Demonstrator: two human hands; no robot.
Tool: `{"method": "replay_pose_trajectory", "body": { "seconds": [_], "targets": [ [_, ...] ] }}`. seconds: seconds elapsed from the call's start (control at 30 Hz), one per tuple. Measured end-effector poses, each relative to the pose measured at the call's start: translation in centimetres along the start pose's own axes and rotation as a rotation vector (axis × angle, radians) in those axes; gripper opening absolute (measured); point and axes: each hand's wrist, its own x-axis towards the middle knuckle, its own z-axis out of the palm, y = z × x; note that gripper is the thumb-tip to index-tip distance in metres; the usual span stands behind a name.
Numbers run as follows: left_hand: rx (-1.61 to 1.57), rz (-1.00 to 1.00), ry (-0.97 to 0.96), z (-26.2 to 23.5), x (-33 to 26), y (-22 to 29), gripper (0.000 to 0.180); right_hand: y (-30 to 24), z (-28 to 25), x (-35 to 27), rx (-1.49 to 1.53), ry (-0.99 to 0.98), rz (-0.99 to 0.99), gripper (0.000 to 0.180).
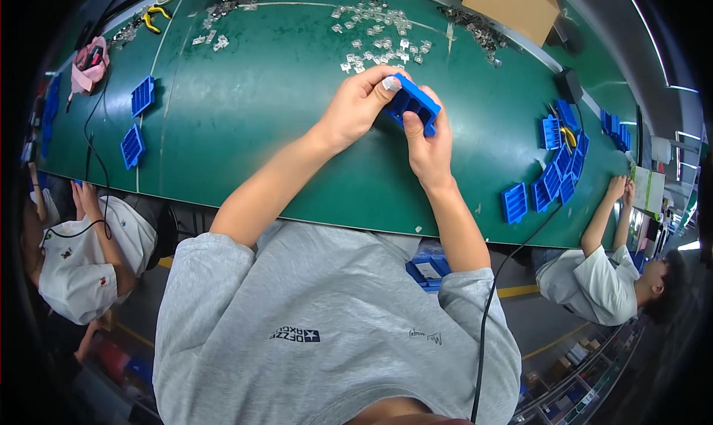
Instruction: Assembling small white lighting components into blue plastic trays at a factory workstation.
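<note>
A small blue slotted plastic tray (413, 104) is held tilted above the green table, between my two hands. My left hand (362, 104) grips its left end, the thumb pressed on the rim and a pale covering on the thumb tip. On the other end, my right hand (431, 144) has its fingers wrapped round the side and its thumb over the front. Whether anything sits in the tray's slots is hard to make out. Just beyond my hands lie many small clear and silvery pieces (382, 44), scattered on the table.
More blue trays (514, 203) cluster at the right, with two (132, 146) at the left. Dark small parts (486, 35) lie by a cardboard box (512, 7). Yellow-handled pliers (154, 18) and a pink pouch (90, 67) are far left. People sit on both sides; a black cable hangs nearby.
</note>
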Motion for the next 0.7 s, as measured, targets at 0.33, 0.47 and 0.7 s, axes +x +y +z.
{"method": "replay_pose_trajectory", "body": {
  "seconds": [0.33, 0.47, 0.7],
  "targets": [
    [0.123, -0.015, 0.045, -2.5, 0.9, 0.0, 0.028, 0.3, 1.1, 0.6, 0.326, 0.041, 0.252, 0.044],
    [0.662, 0.255, 0.604, -11.9, 1.2, 3.4, 0.017, -1.3, 0.4, 1.6, 0.433, 0.085, 0.304, 0.039],
    [1.129, 0.071, 0.853, -24.0, -4.4, 6.2, 0.022, -1.1, 0.1, 2.2, 0.456, 0.082, 0.394, 0.042]
  ]
}}
